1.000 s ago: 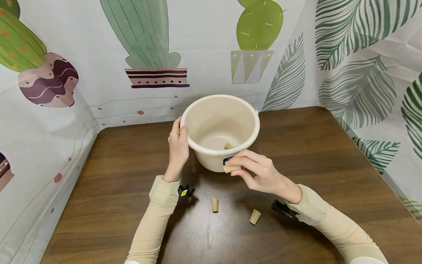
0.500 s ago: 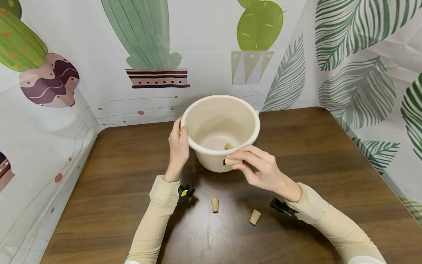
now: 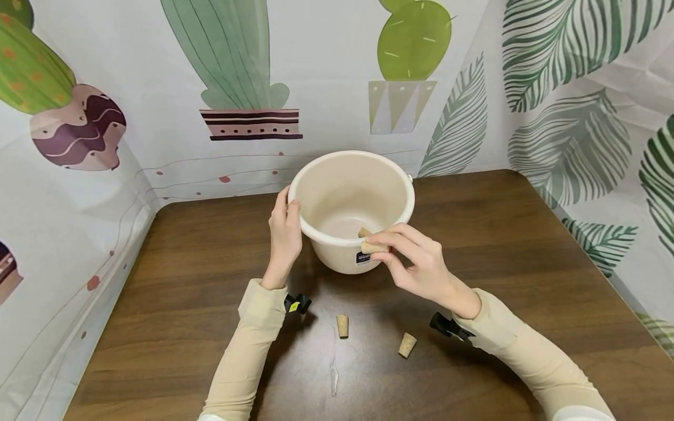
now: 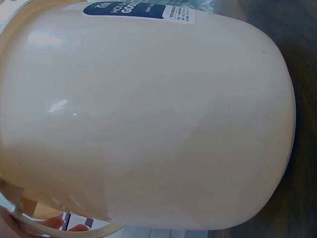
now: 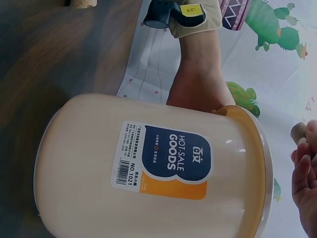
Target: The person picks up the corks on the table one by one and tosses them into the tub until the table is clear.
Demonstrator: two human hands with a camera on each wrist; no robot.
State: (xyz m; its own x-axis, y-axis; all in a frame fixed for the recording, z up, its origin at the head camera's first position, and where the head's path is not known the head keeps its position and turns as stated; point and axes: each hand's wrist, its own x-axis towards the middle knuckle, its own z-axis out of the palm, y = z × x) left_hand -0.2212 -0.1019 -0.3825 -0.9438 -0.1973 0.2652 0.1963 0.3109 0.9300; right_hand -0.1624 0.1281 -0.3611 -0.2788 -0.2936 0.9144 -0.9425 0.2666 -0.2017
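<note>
A cream plastic bucket (image 3: 337, 257) stands on the wooden table, with a dark label on its front. My left hand (image 3: 285, 240) grips the left side of its rim; in the left wrist view, fingertips (image 4: 49, 223) show by the rim and handle. At the front rim, my right hand (image 3: 416, 260) pinches a tapered cork stopper (image 3: 374, 247) between thumb and fingers. In the right wrist view that cork (image 5: 298, 131) sits at the fingertips, out past the rim. Another cork (image 3: 364, 233) lies inside the bucket, partly hidden by the front rim.
Two more corks, one upright-looking (image 3: 343, 326) and one tilted (image 3: 407, 345), are on the brown table (image 3: 210, 327) before the bucket. A thin clear strip (image 3: 334, 380) shows nearer the front. Behind the table hangs a cloth printed with cacti and leaves (image 3: 337, 70).
My right hand has risen a little along the bucket's front, bringing the pinched cork from over the label up to the rim. My left hand and the bucket have stayed put.
</note>
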